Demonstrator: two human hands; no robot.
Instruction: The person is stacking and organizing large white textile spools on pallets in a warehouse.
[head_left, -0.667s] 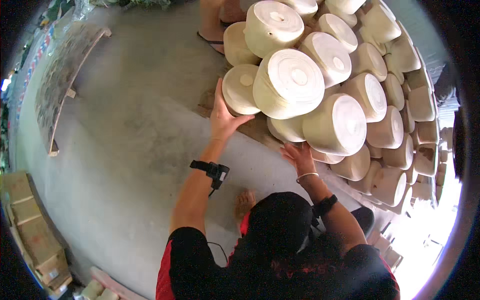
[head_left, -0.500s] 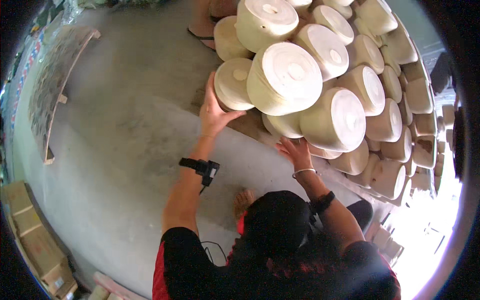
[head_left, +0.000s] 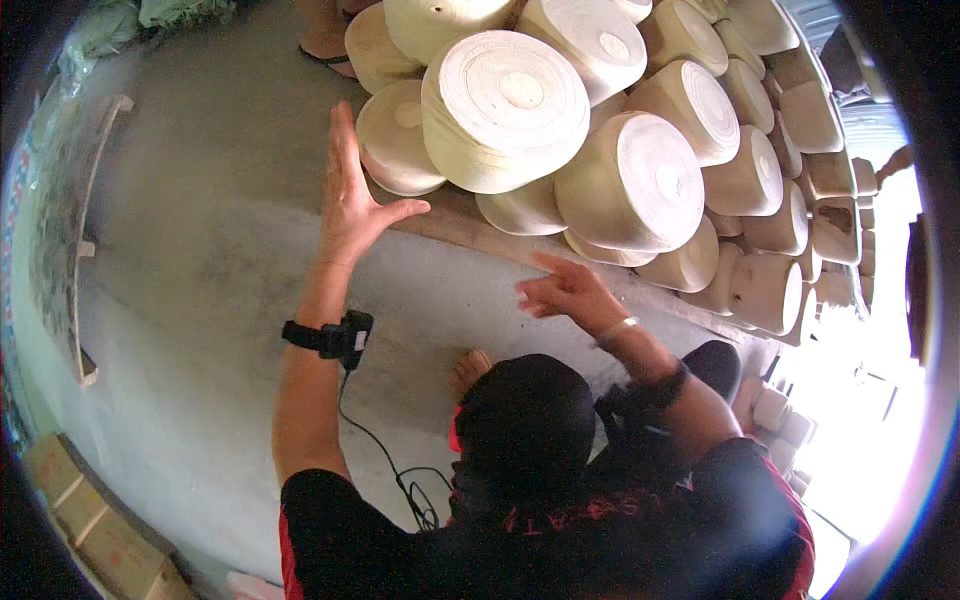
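Note:
A pile of cream-coloured, drum-shaped pieces with rounded sides and flat faces marked by a small central disc rises at the upper right. My left hand (head_left: 355, 205) is open beside the pile's left corner, fingers stretched upward and thumb spread. Closest to it is a smaller rounded piece (head_left: 398, 140), with a narrow gap seeming to lie between them. A large pale piece (head_left: 505, 115) leans over that one. Below the pile's front edge, my right hand (head_left: 570, 292) hangs with loosely bent fingers apart and nothing visible in them. Another large piece (head_left: 635, 185) lies above it.
The pile rests on a low wooden board (head_left: 465, 222) over the grey floor (head_left: 230, 300). Another person's foot (head_left: 325, 50) stands just beyond the pile. A curved wooden panel (head_left: 75, 240) is at the left, with cardboard boxes (head_left: 105, 540) at the lower left.
My right hand has drawn away from the pile's lower edge, its fingers curling a little. My left hand has come off the small piece's side. The whole view has shifted, moving the pile up and left.

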